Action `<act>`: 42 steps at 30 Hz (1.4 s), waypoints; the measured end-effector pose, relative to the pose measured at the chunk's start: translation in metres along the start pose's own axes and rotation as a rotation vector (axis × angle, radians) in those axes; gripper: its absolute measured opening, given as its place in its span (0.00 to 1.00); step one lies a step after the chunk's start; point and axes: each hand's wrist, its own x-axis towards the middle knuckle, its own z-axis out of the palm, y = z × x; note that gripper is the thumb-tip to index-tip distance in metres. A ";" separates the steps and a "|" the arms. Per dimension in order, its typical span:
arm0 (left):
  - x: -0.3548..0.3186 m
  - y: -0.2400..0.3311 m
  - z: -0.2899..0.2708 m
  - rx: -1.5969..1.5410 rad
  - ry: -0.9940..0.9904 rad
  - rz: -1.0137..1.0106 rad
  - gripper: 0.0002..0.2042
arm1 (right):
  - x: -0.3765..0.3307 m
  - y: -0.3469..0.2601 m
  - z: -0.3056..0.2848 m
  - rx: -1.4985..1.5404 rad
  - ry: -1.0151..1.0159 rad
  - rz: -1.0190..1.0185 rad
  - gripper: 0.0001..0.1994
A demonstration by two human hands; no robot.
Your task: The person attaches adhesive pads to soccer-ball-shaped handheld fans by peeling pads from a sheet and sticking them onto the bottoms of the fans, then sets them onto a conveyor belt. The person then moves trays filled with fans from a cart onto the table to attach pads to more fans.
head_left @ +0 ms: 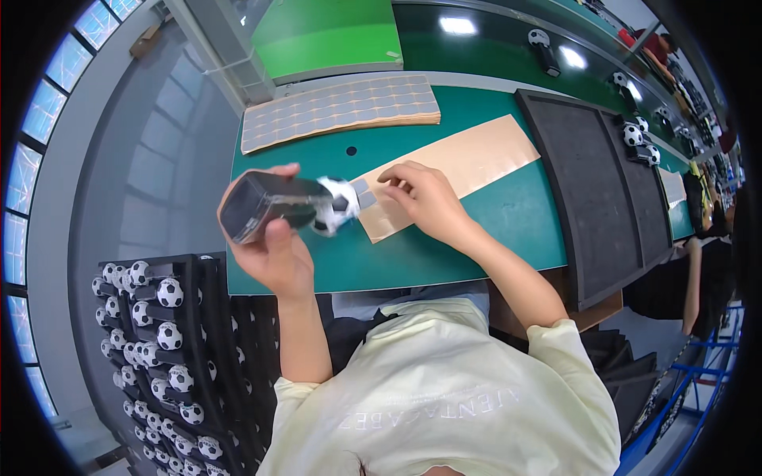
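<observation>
- Smooth green surface [520, 226] bore a tan paper strip [492, 157] toward two o'clock.
- Left hand [276, 260] clamped a glossy black block [252, 202] with a round ball [340, 205], ten o'clock.
- Right hand [429, 200] curled; grip couldn't be told.

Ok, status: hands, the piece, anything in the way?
Left fingers gripping black block, black-and-white ball at its end. Right fingers over tan paper strip, grip unclear. Black rectangular tray off right, not between them.
</observation>
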 end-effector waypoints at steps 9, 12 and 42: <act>-0.002 -0.016 -0.011 0.177 -0.123 -0.046 0.23 | 0.024 0.001 0.035 -0.540 0.062 -0.016 0.07; -0.002 -0.017 -0.014 0.180 -0.165 -0.109 0.23 | 0.031 0.003 0.034 -0.569 -0.004 -0.005 0.07; -0.014 -0.007 -0.011 0.333 -0.349 -0.219 0.23 | -0.023 -0.112 -0.036 0.590 -0.303 0.198 0.07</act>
